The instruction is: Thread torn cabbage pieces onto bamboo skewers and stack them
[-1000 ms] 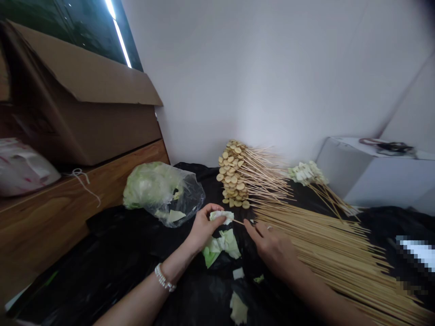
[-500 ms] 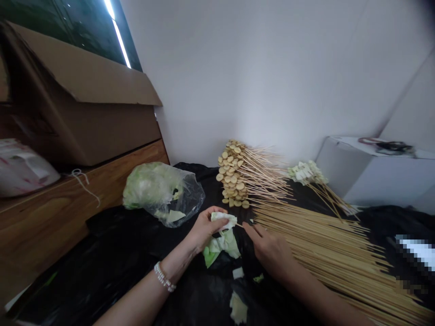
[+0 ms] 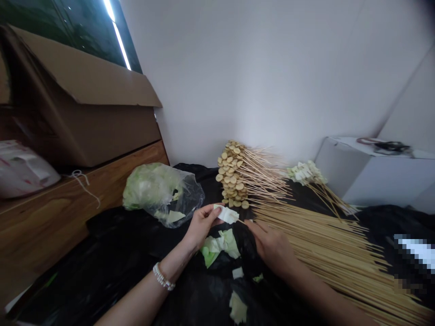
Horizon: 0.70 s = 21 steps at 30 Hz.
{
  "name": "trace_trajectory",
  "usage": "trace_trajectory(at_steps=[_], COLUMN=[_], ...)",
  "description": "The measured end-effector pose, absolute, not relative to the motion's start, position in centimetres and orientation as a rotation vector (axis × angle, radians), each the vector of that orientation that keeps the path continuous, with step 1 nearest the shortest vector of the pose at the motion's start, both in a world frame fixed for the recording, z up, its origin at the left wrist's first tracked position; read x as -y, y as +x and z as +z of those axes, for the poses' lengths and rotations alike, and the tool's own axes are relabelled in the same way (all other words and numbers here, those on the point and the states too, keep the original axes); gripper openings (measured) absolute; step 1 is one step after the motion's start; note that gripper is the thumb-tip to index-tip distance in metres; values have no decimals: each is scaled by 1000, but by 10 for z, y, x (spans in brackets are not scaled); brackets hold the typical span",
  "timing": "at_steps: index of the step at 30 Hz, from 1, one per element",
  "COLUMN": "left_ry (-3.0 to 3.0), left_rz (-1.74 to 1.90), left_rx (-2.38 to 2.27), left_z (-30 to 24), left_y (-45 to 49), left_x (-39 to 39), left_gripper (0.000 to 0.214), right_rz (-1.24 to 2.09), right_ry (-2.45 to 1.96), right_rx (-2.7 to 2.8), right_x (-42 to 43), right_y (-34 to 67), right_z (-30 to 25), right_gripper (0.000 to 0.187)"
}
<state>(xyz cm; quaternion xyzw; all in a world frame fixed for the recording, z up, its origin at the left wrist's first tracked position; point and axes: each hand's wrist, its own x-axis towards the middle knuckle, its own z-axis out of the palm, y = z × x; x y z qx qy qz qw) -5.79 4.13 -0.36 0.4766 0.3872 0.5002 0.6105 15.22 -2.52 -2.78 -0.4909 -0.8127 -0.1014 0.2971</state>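
Observation:
Between thumb and fingers, my left hand (image 3: 201,224) pinches a pale cabbage leaf piece (image 3: 228,214). A thin wooden skewer (image 3: 241,222) runs into the right end of that piece. My right hand (image 3: 270,242) is closed on the skewer, its index finger stretched along it; the skewer's far end is hidden by the hand. Just below lie loose cabbage pieces (image 3: 222,243) on the black plastic sheet (image 3: 190,290). Bare bamboo skewers (image 3: 326,244) are spread in a wide layer beside and under my right forearm.
A clear plastic bag of cabbage (image 3: 152,188) sits to the left. Skewers with round pale slices (image 3: 233,174) are piled by the wall. Cabbage skewers (image 3: 307,173) lie farther right near a white box (image 3: 356,167). A cardboard box (image 3: 112,131) stands at the left.
The held cabbage piece has tilted and rises slightly, its right end now angled down. My left hand has shifted a little up and left; my right hand has barely moved.

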Motion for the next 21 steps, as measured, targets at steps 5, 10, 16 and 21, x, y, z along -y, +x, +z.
trace_trajectory(at_steps=[5, 10, 16, 21], left_ry=[1038, 1015, 951, 821], left_rz=[1116, 1051, 868, 794], left_rx=[-876, -845, -827, -628], left_z=[-5, -4, -2, 4], left_y=[-57, -58, -61, -69], left_x=[-41, -40, -39, -40], left_gripper=[47, 44, 54, 61], right_rz=[-264, -307, -303, -335], right_ry=[-1310, -1330, -1287, -1216], right_rx=[2162, 2107, 1958, 1880], right_x=[26, 26, 20, 16], right_y=[151, 152, 157, 160], right_z=[-26, -28, -31, -32], right_gripper=[33, 32, 33, 29])
